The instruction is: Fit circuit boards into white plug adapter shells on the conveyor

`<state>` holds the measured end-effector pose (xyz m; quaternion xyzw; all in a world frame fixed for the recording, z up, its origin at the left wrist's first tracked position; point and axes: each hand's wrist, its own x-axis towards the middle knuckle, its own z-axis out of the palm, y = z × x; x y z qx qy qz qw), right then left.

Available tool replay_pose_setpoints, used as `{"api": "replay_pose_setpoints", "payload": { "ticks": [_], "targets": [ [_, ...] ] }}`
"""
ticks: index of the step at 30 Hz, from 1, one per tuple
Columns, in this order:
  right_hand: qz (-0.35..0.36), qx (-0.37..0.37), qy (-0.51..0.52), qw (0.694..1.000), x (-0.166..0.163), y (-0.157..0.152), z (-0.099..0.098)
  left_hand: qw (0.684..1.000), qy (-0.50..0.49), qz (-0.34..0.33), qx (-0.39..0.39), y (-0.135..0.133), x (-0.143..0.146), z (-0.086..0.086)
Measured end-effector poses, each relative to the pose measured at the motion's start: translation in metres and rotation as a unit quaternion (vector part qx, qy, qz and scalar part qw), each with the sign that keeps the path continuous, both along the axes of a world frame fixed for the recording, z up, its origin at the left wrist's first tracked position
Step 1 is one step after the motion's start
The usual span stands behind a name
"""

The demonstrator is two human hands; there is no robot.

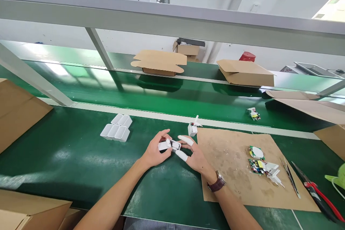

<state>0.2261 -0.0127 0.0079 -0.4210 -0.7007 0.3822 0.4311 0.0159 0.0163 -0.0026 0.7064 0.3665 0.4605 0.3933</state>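
**Holding a small white case at the green bench**

Keeping the case between both hands, over or on the bench (cannot tell which), just left of the mat. With the left hand, pinching the left end, thumb and fingers closed at the white flap. With the right hand, curving around the right end, thumb and forefinger apart in white finger cots; cannot tell how firmly pressing.

Likely light and stiff, perhaps slippery on the smooth faces, probably fragile at the inner parts. Best held by the outer walls, clear of the opening. Inside: dark and pale bits, too small to name.

Near the mat's far left corner, a second case, with white and darker parts poking out of the top. Well to the left, cups clustered in two rows, open upward, showing white inner walls. On the mat, boards and tweezers; across the right edge, pliers. Farther out, cartons, contents out of sight.
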Motion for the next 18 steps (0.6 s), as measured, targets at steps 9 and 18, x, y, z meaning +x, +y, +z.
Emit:
{"api": "replay_pose_setpoints", "payload": {
  "ticks": [9, 18],
  "targets": [
    [-0.028, -0.166, 0.157, 0.973, -0.011, 0.005, -0.003, 0.999, -0.020, 0.017, 0.026, -0.003, 0.005, -0.004],
    [-0.024, -0.260, 0.228, 0.938, -0.017, 0.005, -0.007, 0.985, 0.081, 0.073, 0.131, -0.011, 0.017, -0.007]
  ]
}}
